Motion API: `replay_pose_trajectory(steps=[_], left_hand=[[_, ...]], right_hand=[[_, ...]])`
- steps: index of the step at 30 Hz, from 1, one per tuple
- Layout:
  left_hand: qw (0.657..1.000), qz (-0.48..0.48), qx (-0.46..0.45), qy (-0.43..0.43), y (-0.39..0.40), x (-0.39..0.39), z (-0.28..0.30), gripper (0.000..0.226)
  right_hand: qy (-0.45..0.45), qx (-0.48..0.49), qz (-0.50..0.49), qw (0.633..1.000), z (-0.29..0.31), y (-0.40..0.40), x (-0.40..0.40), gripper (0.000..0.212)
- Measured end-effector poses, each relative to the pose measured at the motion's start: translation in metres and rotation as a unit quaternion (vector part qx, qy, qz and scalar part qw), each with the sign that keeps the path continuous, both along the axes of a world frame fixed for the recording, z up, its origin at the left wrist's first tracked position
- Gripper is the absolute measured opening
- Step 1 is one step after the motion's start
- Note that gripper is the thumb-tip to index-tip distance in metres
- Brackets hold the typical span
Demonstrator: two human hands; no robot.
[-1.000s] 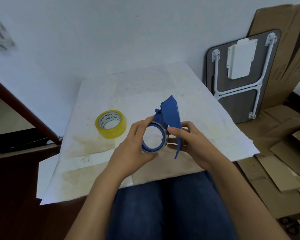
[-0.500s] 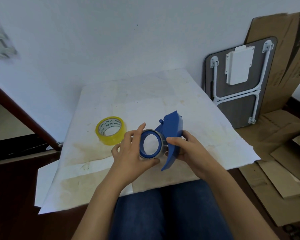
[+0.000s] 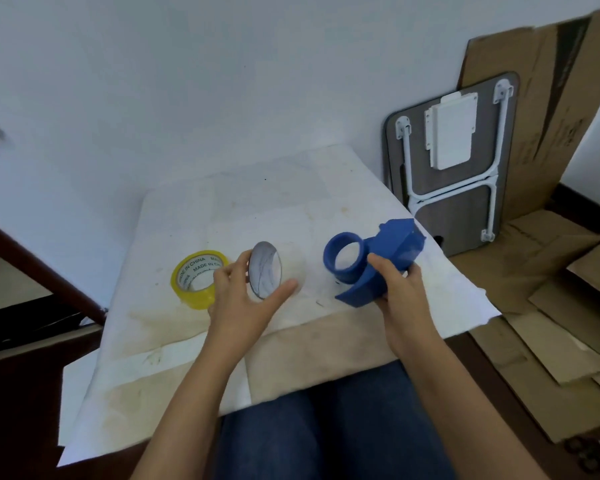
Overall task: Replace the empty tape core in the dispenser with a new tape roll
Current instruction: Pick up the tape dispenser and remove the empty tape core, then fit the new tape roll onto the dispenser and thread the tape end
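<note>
White wall behind; stained white paper covers the table (image 3: 222,209), and a folded table (image 3: 465,188) leans at the right. Your left hand (image 3: 243,303) pinches the empty tape core (image 3: 264,270) by its rim between thumb and fingers, above the paper. Your right hand (image 3: 400,289) grips the blue dispenser (image 3: 378,261), its hub bare. The yellow tape roll (image 3: 198,277) lies flat just left of your left hand.

"MADE IN CHINA" repeated inside the yellow tape roll (image 3: 198,278)
</note>
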State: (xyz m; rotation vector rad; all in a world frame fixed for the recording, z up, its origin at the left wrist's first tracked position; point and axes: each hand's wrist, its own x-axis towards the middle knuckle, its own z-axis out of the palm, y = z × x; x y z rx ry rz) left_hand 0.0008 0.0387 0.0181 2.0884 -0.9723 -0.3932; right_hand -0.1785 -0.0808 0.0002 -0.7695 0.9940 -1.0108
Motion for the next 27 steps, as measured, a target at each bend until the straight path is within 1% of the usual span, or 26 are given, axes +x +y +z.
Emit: replay_pose_trajectory(steps=[4,9,11,15,20,23,25,27], left_hand=[[0.988,-0.079,0.123,-0.041,-0.04,0.003,0.002,0.108],[0.969,-0.105,0.154,-0.164,-0.095,-0.001,0.001,0.094],[0.963,-0.117,0.161,-0.18,-0.109,-0.004,-0.001,0.093],[0.959,-0.128,0.168,-0.188,-0.122,-0.011,-0.008,0.088],[0.962,-0.139,0.174,-0.159,-0.12,-0.009,-0.009,0.086],[0.968,-0.142,0.142,-0.154,-0.102,-0.005,-0.003,0.081],[0.969,-0.149,0.113,-0.159,-0.083,-0.001,-0.001,0.073],[0.974,-0.157,0.074,-0.147,-0.061,0.005,0.0,0.064]], right_hand=[[-0.035,0.013,-0.085,0.996,-0.003,-0.01,-0.013,0.055],[-0.04,0.021,-0.116,0.992,-0.003,-0.021,-0.023,0.056],[-0.038,0.018,-0.115,0.992,-0.004,-0.024,-0.026,0.055],[-0.03,0.015,-0.11,0.993,-0.004,-0.028,-0.029,0.052],[-0.014,0.002,-0.089,0.996,0.0,-0.029,-0.027,0.053],[0.0,-0.029,-0.058,0.998,0.007,-0.025,-0.018,0.057],[0.001,-0.044,-0.032,0.998,0.012,-0.02,-0.011,0.056],[0.007,-0.062,-0.009,0.998,0.016,-0.015,-0.003,0.056]])
